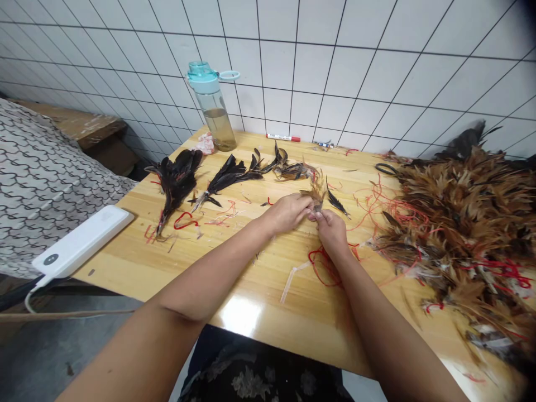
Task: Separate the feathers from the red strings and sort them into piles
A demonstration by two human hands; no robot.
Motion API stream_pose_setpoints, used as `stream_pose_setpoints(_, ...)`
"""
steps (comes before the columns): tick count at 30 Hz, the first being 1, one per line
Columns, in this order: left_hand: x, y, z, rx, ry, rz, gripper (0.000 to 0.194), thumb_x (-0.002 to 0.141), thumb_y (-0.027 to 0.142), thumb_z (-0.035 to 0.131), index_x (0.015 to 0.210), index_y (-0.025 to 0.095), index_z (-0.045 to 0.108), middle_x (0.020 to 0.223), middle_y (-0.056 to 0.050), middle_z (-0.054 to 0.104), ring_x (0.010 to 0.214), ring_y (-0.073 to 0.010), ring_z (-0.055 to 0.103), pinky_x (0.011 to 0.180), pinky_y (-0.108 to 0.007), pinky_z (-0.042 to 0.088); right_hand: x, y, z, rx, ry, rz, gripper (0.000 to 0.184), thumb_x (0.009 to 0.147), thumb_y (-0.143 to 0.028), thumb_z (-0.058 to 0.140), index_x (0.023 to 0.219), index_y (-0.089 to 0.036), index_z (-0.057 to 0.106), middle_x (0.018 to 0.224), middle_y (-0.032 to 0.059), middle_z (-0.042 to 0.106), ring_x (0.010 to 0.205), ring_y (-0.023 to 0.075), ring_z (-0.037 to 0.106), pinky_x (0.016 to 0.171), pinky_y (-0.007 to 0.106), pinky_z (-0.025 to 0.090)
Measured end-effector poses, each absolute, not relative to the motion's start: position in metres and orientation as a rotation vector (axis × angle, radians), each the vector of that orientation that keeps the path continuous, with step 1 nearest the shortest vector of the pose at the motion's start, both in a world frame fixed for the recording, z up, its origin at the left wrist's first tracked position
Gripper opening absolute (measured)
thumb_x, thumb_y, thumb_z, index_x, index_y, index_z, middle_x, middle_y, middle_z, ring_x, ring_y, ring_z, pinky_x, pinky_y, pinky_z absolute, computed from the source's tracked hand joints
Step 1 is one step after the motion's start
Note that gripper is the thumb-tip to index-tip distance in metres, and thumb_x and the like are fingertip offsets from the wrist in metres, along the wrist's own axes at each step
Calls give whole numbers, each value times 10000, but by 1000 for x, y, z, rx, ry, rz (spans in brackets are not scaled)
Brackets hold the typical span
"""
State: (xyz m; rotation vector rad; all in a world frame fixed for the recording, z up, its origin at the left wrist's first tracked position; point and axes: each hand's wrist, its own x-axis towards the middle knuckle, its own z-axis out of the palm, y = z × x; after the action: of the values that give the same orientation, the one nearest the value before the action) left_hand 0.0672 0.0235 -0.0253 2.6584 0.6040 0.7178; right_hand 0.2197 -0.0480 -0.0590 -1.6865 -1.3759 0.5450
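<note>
Over the middle of the wooden table, my left hand (288,214) and my right hand (333,226) meet, both with fingers pinched on a small bunch of brown feathers (317,194). The feather tips stick up beyond my fingers; the quill ends are hidden in the grip. Red string (322,267) lies in loops beneath my right wrist. A single dark feather (336,202) rests just past my right hand. Bundles of black feathers (228,177) lie to the left, and a further brown-black bunch (293,170) sits behind my left hand.
A large heap of brown feathers (473,218) covers the table's right side, with tangled red thread (389,206) beside it. At the back stand a water bottle (218,120) and a red-capped marker (282,138). A white power bank-like device (84,241) sits at the left edge.
</note>
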Motion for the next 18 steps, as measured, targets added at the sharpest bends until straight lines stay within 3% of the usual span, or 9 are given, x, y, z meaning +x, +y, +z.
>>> stream_pose_setpoints(8,70,22,-30,2691,575,849,159,924,206,402,877,166,548,864,-71,631,845,-176,568,776,-289,442,218,-51,-52,-1752,-1425,555,235,822,-325,430,671,-220,577,678,31,581,666,190,524,649,304,369)
stream_pose_setpoints(14,65,24,-21,2510,882,1276,124,889,222,487,931,164,588,1013,-96,626,1018,-204,534,936,-357,411,222,-48,-60,-1624,-1234,655,264,854,-399,402,680,-227,502,594,-12,485,557,151,435,579,280,345)
stream_pose_setpoints(18,66,25,-21,2260,970,1078,118,844,201,535,813,161,641,851,-56,656,863,-173,576,836,-317,451,223,-48,-58,-1504,-1062,730,270,837,-458,424,701,-229,467,611,-24,474,530,127,392,544,261,330)
